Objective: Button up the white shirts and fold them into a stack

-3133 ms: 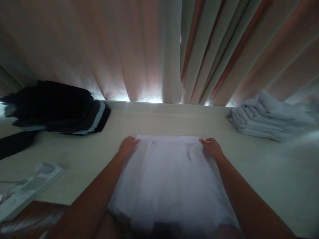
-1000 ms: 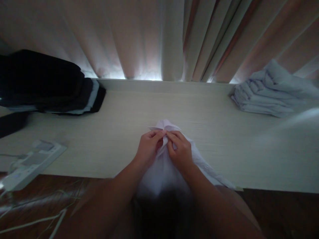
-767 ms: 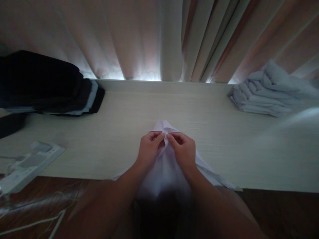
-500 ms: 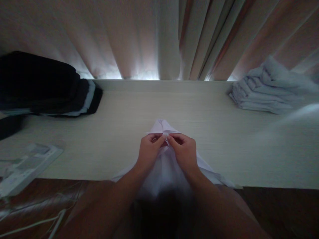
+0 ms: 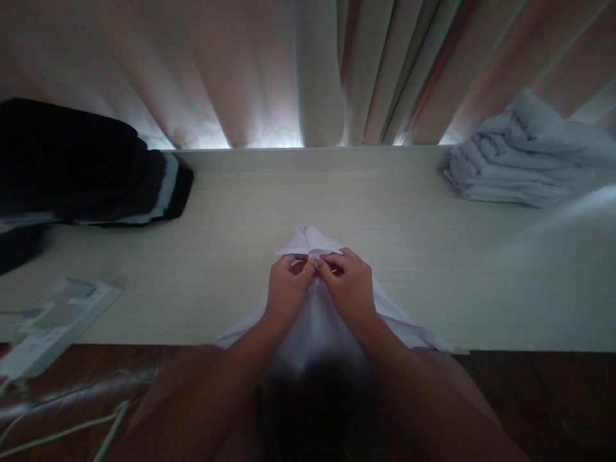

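Note:
A white collared shirt (image 5: 310,321) lies over the near edge of the table, its pointed collar (image 5: 307,239) facing away from me. Just below the collar, my left hand (image 5: 290,282) pinches the fabric at the front opening with thumb and fingers. My right hand (image 5: 347,279) does the same from the other side, and the two thumbs nearly meet at the middle. A tiny pale spot shows between the fingertips, too small to make out. My forearms cover parts of the shirt's sides, and its lower part fades into dark blur near my lap.
Dark folded clothes (image 5: 72,167) are stacked at the back left of the pale table (image 5: 385,205). A stack of white folded clothes (image 5: 520,157) stands at the back right. A white power strip (image 5: 58,327) with cables sits at the left front edge. Curtains (image 5: 260,70) hang behind.
Both hands keep pinching the shirt below the collar, with slight finger movement. The whole view has shifted a little, so the table and stacks sit slightly higher.

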The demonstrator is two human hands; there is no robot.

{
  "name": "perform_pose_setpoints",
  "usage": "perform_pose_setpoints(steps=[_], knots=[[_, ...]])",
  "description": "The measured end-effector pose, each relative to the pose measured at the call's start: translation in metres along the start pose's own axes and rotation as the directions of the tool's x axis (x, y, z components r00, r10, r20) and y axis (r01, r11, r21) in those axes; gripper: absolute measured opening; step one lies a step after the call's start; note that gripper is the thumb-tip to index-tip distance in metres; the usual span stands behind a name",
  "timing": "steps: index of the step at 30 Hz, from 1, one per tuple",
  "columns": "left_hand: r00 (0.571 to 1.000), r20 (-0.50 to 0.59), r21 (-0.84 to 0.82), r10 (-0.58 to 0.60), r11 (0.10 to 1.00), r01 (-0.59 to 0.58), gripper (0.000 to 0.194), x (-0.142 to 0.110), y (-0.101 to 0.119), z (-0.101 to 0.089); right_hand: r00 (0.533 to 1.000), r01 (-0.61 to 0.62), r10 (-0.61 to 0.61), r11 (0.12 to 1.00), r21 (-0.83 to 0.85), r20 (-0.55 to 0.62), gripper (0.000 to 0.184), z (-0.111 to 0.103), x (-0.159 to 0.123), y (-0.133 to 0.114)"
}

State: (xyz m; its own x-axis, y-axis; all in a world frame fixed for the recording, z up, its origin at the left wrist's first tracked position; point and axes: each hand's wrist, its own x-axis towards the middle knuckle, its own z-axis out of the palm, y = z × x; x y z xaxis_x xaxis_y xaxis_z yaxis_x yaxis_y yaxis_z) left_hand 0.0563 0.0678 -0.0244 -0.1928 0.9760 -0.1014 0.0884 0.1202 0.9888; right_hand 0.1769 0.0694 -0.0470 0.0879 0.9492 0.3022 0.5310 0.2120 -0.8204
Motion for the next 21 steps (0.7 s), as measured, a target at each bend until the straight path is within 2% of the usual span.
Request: perform_pose_setpoints(steps=[4,7,11,16,21], knots=[[0.996,0.067,-0.071,-0.062,0.995,0.067,0.013,-0.002,-0.001,0.004,0.998,-0.068,0.068,0.996,0.065,0.000,0.013,0.003,0.001,0.006],[0.990,0.105,-0.225,-0.091,0.968,0.112,0.017,-0.003,-0.007,0.006,0.996,-0.093,0.094,0.988,0.121,-0.002,0.013,0.005,0.001,0.010],[0.978,0.187,-0.426,-0.098,0.889,0.171,0.020,0.001,-0.017,0.007,0.996,-0.092,0.092,0.987,0.133,0.003,0.013,0.006,0.000,0.010],[0.952,0.294,-0.395,-0.086,0.896,0.203,0.026,0.005,-0.019,0.002,0.996,-0.086,0.083,0.989,0.121,0.027,0.015,0.004,-0.001,0.008],[0.965,0.239,-0.324,-0.109,0.928,0.185,0.021,0.006,-0.015,0.002,0.997,-0.071,0.066,0.985,0.155,0.041,0.015,0.003,0.000,0.009]])
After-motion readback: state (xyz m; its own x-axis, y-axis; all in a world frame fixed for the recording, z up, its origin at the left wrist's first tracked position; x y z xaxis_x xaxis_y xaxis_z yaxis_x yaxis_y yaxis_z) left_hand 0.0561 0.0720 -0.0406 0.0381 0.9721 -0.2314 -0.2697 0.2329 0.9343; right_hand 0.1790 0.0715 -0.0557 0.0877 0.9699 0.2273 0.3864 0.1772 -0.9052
